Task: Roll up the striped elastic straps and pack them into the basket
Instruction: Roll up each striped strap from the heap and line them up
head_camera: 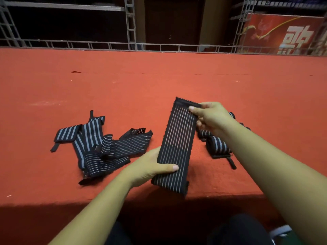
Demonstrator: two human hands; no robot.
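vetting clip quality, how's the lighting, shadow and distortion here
Head view: dim, warm light; shadow darkens the near edge of the table; the strap, left hand and right hand are sharp; the shelves behind are nearly black; the trusses lean inward from wide-angle distortion.

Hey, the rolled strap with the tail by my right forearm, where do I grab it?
Likely from above, closing thumb and fingers around the rolled strap at its striped curved middle, which holds the coil shut. Avoid its black tail, lying loose on the red cloth; pulling that would probably unwind it.
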